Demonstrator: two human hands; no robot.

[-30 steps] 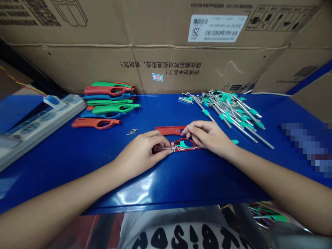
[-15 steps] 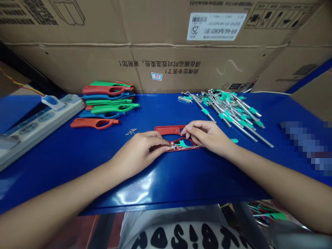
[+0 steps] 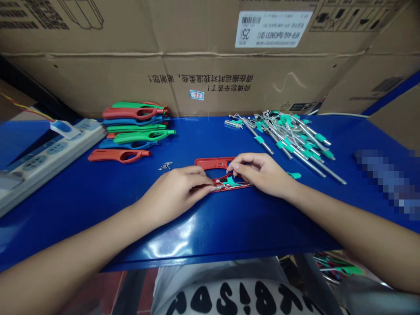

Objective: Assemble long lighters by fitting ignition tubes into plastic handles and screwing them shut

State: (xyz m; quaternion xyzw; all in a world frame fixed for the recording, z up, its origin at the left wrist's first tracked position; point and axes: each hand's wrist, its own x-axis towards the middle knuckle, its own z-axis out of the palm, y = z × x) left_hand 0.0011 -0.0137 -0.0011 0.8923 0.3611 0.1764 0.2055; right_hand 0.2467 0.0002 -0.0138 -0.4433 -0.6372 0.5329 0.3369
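Note:
On the blue table lies an open red lighter shell half, with white wires and a green trigger inside it. My left hand pinches the shell's left end between thumb and fingers, covering that end. Over the right end, my right hand has its fingers curled together; what they grip, if anything, is hidden. Just behind lies the matching red shell half, its right part covered by my right fingers. A green tip of a lighter rod shows past my right wrist.
Assembled lighter handles in red, green and blue are piled at back left. Small screws lie near my left hand. Metal lighter rods with wires fill the back right. A power strip runs along the left; a cardboard box stands behind.
My right fingertips have shifted slightly left and down over the shell. The green trigger now sits a little differently in the shell. My left hand keeps its pinch.

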